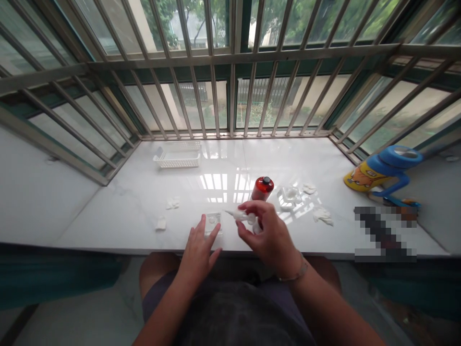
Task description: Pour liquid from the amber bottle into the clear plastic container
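My left hand (201,247) rests with fingers spread at a small clear square block (213,222) near the front edge of the white counter (118,211). Held in my right hand (268,233) is a small white translucent bottle (242,216) with a thin nozzle, pointing left toward the block. Behind my right hand stands a red bottle (262,188) with a black cap. Another clear square piece (289,196) sits to its right.
Crumpled white tissues lie at the left (172,203) and right (323,216). A white basket (177,156) stands back left. A blue and yellow bottle (378,168) lies at the right, near a blurred dark object (383,233). Window bars rise behind.
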Action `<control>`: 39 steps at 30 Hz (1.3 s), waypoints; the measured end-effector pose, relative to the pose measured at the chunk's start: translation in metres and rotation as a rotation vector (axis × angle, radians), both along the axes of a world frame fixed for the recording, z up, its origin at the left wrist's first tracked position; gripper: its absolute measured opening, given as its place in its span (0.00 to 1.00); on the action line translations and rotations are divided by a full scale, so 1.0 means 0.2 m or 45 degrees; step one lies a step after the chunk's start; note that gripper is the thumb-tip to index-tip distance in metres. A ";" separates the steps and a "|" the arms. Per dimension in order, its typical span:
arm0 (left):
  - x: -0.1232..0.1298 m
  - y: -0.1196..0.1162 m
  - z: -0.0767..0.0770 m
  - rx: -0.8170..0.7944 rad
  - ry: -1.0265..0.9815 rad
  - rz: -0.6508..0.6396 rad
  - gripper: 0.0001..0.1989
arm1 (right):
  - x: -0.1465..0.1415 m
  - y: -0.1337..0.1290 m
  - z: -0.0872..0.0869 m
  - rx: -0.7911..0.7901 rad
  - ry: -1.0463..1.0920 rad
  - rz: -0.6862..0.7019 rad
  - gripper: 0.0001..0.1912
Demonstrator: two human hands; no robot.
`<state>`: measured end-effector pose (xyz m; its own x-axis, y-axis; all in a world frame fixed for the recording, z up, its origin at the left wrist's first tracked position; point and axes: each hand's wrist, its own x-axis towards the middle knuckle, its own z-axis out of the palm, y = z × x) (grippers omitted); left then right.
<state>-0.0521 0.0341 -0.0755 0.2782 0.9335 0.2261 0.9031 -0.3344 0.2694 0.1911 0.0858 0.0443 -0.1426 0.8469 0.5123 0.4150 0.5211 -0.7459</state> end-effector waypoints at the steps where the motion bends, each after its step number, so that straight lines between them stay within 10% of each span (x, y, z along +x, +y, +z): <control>1: 0.01 0.00 0.00 -0.002 -0.009 0.010 0.40 | -0.05 0.00 -0.05 0.006 -0.036 0.042 0.20; 6: 0.03 -0.01 -0.01 -0.019 -0.028 0.048 0.41 | -0.19 0.05 -0.20 -0.084 -0.059 0.145 0.24; 20: 0.04 -0.02 -0.01 -0.108 -0.054 0.067 0.41 | -0.26 0.07 -0.17 -0.121 -0.107 0.209 0.26; 39: 0.06 -0.03 -0.03 -0.101 -0.020 0.103 0.44 | -0.29 0.09 -0.42 -0.392 0.056 0.352 0.27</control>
<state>-0.0403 0.0282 -0.0806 0.1983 0.9679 0.1543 0.9217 -0.2377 0.3065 0.1321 0.1033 -0.0406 -0.3695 0.8944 0.2520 0.2548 0.3583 -0.8982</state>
